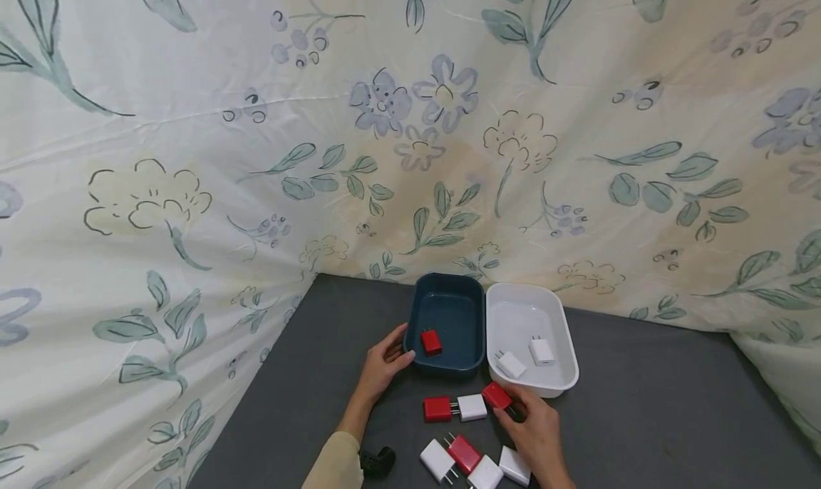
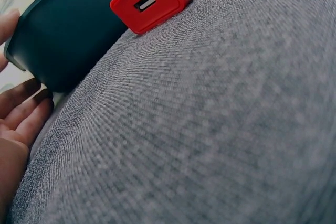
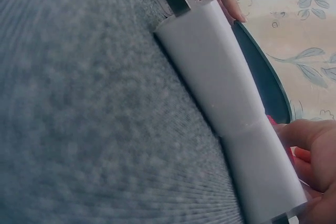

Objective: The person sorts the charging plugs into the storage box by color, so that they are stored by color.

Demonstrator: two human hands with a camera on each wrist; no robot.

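With its thumb and fingers, my right hand point(image 1: 534, 426) pinches a red USB charger plug point(image 1: 497, 395) just in front of the white tray point(image 1: 569, 364). My left hand point(image 1: 381, 366) holds the near left corner of the dark teal tray point(image 1: 481, 332), thumb at the rim and fingers against the outer side. One red charger plug point(image 1: 431, 342) lies inside the teal tray. Two white charger plugs, one of them the right-hand plug point(image 1: 541, 351), lie in the white tray. In the right wrist view the held plug is mostly hidden behind white plugs point(image 3: 215, 66).
On the dark grey cloth, a red plug point(image 1: 437, 409) and a white plug point(image 1: 472, 407) lie end to end. Nearer are another red plug point(image 1: 465, 454) and several white plugs point(image 1: 437, 460). A black strap point(image 1: 378, 462) sits by the left wrist. Floral fabric point(image 1: 417, 154) hangs behind.
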